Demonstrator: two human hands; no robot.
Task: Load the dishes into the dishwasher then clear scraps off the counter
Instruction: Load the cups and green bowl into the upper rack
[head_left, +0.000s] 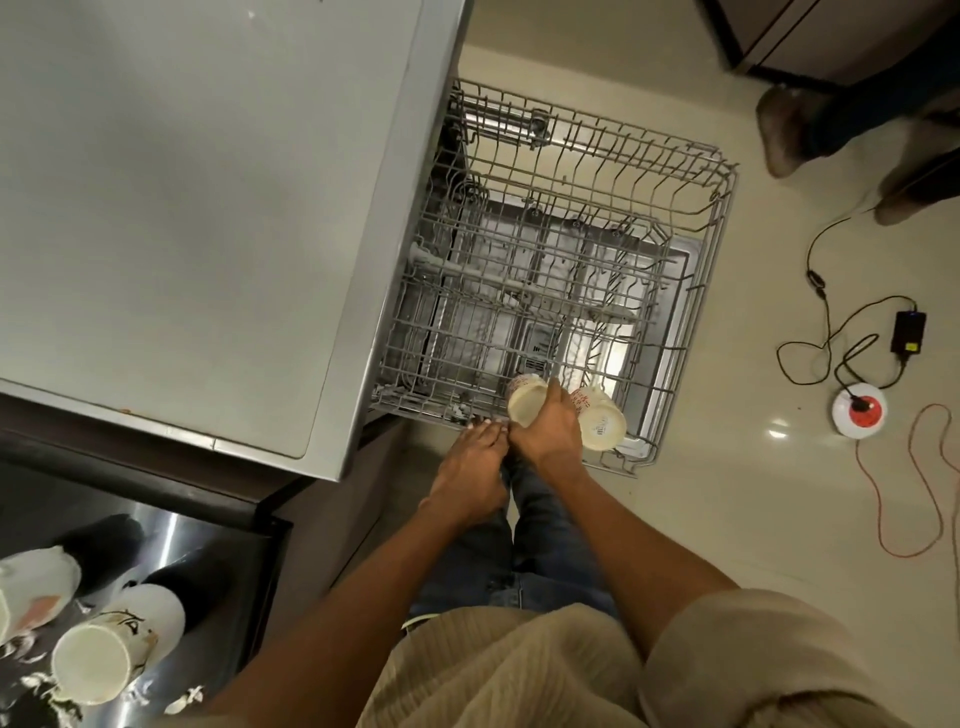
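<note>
Cups (563, 418), 2, cylindrical, in right hand (548, 434) over wire rack (675, 332).

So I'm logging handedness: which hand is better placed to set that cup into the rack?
Right. The right hand already grips the cream paper cup over the grey wire dishwasher rack; the left hand holds nothing, fingertips at the rack's near edge.

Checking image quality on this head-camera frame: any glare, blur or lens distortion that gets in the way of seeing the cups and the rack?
Head view: wide-angle bending curves the dishwasher top's edge; the floor shows small glare spots; the counter cups at lower left are soft and dim; the rack and the cup in the right hand read clearly; the left hand is sharp.
</note>
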